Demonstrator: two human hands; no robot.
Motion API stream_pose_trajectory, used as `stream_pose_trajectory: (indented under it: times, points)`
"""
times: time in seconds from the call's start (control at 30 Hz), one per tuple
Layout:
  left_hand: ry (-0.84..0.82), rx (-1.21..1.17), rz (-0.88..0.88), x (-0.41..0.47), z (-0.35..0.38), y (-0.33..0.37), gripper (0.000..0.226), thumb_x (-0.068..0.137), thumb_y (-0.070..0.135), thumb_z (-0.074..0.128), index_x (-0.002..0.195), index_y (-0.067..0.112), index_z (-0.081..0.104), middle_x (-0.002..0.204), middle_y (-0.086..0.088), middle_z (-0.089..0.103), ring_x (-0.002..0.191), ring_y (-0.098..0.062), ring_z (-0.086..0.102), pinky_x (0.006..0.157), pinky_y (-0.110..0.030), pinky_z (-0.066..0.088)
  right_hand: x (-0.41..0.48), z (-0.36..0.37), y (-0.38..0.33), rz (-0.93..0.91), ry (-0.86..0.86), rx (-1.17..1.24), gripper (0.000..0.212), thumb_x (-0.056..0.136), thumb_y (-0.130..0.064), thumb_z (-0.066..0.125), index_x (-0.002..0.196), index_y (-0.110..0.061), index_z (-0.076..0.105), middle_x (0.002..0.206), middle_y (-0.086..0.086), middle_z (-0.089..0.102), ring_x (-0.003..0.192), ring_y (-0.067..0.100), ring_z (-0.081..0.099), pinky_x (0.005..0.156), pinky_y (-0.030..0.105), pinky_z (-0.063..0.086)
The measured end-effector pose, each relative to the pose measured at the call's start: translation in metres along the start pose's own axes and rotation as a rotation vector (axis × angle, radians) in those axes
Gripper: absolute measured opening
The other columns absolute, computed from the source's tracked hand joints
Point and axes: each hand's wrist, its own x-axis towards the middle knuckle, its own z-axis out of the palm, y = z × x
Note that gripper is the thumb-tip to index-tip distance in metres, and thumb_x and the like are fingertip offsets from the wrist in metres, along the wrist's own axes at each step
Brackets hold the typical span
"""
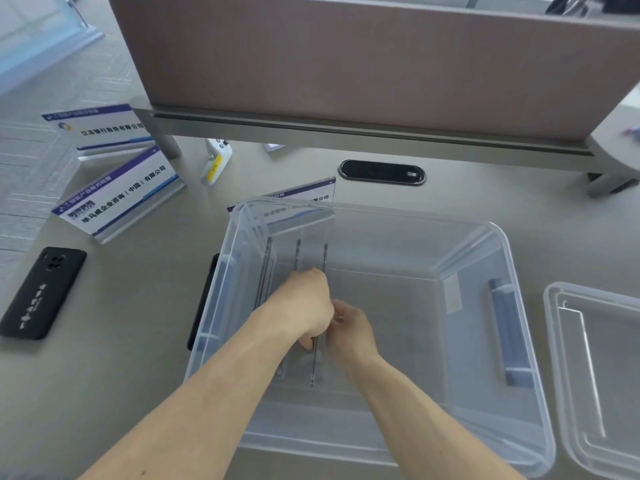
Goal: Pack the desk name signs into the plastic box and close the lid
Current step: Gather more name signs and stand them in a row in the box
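A clear plastic box stands open on the desk in front of me. Three name signs stand on edge in its left part, seen as thin dark lines. Both hands are inside the box: my left hand and my right hand pinch the rightmost upright sign from either side. Two acrylic name signs lie on the desk at the left, one near and one farther back. A third sign stands just behind the box's far rim. The clear lid lies at the right.
A black phone lies face down at the left. A white and yellow device rests near the partition. A brown desk partition runs across the back, with a black cable port before it.
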Motion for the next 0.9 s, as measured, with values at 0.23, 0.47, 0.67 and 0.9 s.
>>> stream_pose_trajectory:
  times: [0.23, 0.47, 0.67, 0.9]
  points:
    - [0.015, 0.018, 0.026, 0.004, 0.002, -0.003, 0.006, 0.099, 0.005, 0.056, 0.102, 0.003, 0.061, 0.095, -0.022, 0.074, 0.073, -0.035, 0.079, 0.067, -0.046, 0.066, 0.001, 0.001, 0.002, 0.005, -0.012, 0.026, 0.035, 0.075, -0.02, 0.046, 0.093, 0.001, 0.068, 0.073, 0.013, 0.069, 0.061, 0.014, 0.049, 0.053, 0.027, 0.037]
    - [0.041, -0.008, 0.022, -0.011, -0.011, 0.001, 0.025, 0.104, 0.027, 0.05, 0.11, 0.004, 0.059, 0.103, -0.021, 0.073, 0.068, -0.032, 0.079, 0.07, -0.038, 0.065, -0.006, -0.004, -0.008, 0.014, -0.023, 0.087, 0.053, 0.069, -0.032, 0.051, 0.106, 0.006, 0.059, 0.101, 0.033, 0.068, 0.07, 0.022, 0.053, 0.061, 0.037, 0.037]
    - [0.117, -0.451, 0.17, -0.06, -0.068, -0.01, 0.029, 0.104, 0.031, 0.051, 0.124, 0.012, 0.061, 0.106, -0.012, 0.07, 0.076, -0.02, 0.077, 0.066, -0.033, 0.066, -0.047, -0.06, -0.051, -0.129, 0.142, -0.042, 0.054, 0.096, -0.016, 0.059, 0.147, -0.014, 0.042, 0.139, 0.01, 0.053, 0.102, 0.017, 0.057, 0.09, 0.031, 0.051]
    - [0.305, -0.785, 0.392, -0.124, -0.168, 0.004, 0.024, 0.106, 0.026, 0.053, 0.119, 0.012, 0.066, 0.109, -0.009, 0.075, 0.097, -0.025, 0.076, 0.086, -0.044, 0.064, -0.095, -0.127, -0.181, -0.466, 0.225, 0.126, 0.039, 0.097, -0.023, 0.062, 0.135, -0.026, 0.052, 0.121, -0.006, 0.061, 0.099, 0.01, 0.065, 0.096, 0.044, 0.055]
